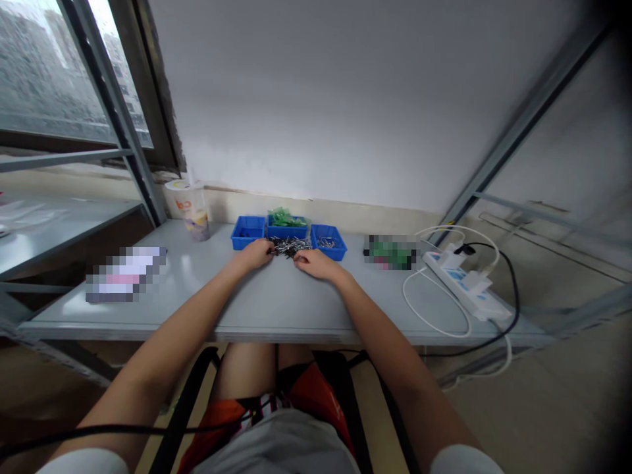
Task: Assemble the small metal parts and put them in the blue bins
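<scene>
A: Metal pins (290, 246), a small loose pile of them, are lying on the grey table (276, 303), just in front of the three blue trays (248, 230). I am watching both hands at this pile.

B: What are the hands doing?

A: I am seeing the left hand (255, 254) resting at the left edge of the pile with the fingers curled. The right hand (316, 262) is lying at the right edge, fingers bent toward the pins. They are too small for me to tell if either hand is really holding a pin.

B: What is worrying you?

A: The pins are lying free, not in a tray. I am thinking a quick sweep of a hand could push some of them across the smooth table. Also the middle tray is carrying green parts (285, 217), and the right tray is holding more small metal pieces, so mixing looks easy.

B: Anything else near?

A: A paper cup (190, 209) is standing at the left, and a power strip (467, 282) with white cables is lying well apart at the right.
</scene>
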A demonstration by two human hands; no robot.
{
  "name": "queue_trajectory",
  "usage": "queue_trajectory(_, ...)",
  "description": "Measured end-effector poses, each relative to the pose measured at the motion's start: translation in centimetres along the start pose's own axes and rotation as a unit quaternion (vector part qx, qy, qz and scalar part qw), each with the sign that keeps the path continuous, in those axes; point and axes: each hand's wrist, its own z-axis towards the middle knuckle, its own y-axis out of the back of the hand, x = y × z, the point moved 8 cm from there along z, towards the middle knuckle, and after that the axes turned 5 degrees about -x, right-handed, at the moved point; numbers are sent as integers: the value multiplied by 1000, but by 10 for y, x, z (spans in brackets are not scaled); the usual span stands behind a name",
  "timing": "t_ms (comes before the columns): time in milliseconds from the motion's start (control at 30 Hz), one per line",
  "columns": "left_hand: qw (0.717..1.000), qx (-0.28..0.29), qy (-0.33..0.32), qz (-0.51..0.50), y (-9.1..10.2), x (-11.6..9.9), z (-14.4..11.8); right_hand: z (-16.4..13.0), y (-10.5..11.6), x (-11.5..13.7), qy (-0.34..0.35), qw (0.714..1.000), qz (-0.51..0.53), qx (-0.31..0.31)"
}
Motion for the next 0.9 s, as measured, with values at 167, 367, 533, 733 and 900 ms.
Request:
queue_trajectory(167,999,6,47,-6,1,5,-3,0,0,1,0,1000,1,6)
queue_trajectory(367,999,11,43,8,2,2,-4,0,-2,-1,-2,1000,3,11)
queue_trajectory(533,999,-5,37,2,13,-8,-5,1,-2,1,2,1000,7,5)
queue_trajectory(733,966,-151,-47,-204,53,-44,-7,0,14,8,15,997,29,-70)
queue_trajectory(900,922,-145,-18,-360,49,-49,-5,-1,25,16,47,991,39,-115)
